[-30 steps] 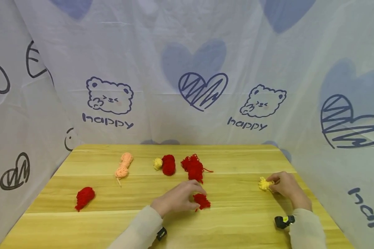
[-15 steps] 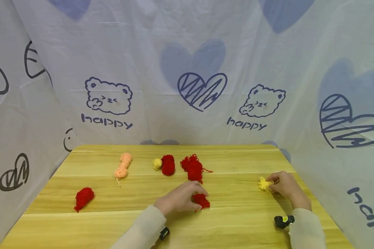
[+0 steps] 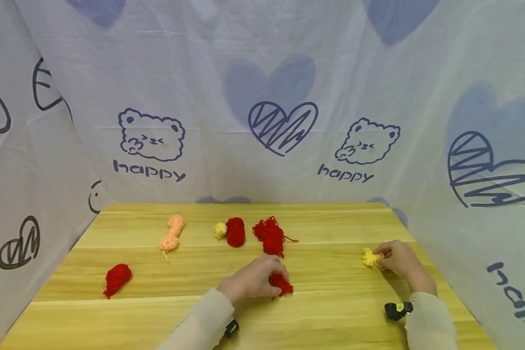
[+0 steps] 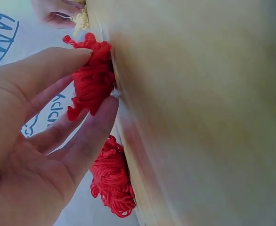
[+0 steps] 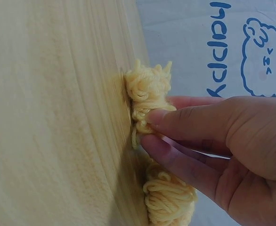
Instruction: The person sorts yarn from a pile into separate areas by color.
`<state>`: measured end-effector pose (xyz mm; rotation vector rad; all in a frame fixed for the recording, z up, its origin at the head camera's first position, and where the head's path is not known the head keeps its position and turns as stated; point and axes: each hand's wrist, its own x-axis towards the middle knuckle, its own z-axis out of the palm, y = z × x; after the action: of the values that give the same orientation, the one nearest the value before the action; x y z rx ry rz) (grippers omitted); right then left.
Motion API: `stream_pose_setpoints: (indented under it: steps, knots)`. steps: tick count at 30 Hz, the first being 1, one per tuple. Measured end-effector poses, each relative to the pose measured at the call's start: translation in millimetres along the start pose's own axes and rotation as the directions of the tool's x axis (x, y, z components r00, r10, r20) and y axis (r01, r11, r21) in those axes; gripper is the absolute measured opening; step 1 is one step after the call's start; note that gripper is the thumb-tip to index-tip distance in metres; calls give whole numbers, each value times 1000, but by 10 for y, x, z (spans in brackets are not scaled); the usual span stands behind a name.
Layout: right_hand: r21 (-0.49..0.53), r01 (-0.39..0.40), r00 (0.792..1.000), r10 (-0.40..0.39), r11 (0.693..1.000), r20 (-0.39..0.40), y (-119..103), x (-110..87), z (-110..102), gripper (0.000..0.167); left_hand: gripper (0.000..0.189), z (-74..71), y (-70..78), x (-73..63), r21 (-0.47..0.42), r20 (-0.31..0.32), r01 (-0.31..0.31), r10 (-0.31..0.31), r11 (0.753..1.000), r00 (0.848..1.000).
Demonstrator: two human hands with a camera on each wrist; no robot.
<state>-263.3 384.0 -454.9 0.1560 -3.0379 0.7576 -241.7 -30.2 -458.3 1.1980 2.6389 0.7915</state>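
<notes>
In the head view my left hand (image 3: 255, 278) is over the front middle of the table, its thumb and fingers around a small bundle of red yarn (image 3: 283, 286). The left wrist view shows the thumb on one side of that red yarn bundle (image 4: 94, 82) and fingers on the other, low by the wood. My right hand (image 3: 403, 264) is at the right side, pinching a yellow yarn bundle (image 3: 370, 258) between thumb and fingers. In the right wrist view the yellow yarn (image 5: 150, 89) lies against the table, looped strands bulging on both sides of the fingertips.
Along the back of the wooden table (image 3: 323, 301) lie a peach yarn skein (image 3: 173, 233), a small yellow yarn ball (image 3: 220, 230), a dark red skein (image 3: 236, 232) and a loopy red bundle (image 3: 271, 236). Another red bundle (image 3: 118, 279) lies at left. Printed cloth (image 3: 218, 160) hangs around the table.
My left hand has moved slightly right and its thumb and fingers have closed in around the red yarn bundle. The right hand stays at the yellow yarn.
</notes>
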Motion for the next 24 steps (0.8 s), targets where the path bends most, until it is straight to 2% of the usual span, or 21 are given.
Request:
stream_pose_setpoints:
  steps: [14,24]
  knots:
    - [-5,-15,1000,15,1000,5,-21,2,-15,21,15,-33,-20,-40,-60,-12,4,-5,998,1000]
    - [11,-2,1000,2,1000,2,-24,-12,-6,21,15,-68,-60,-147,-57,-37,8,-10,998,999]
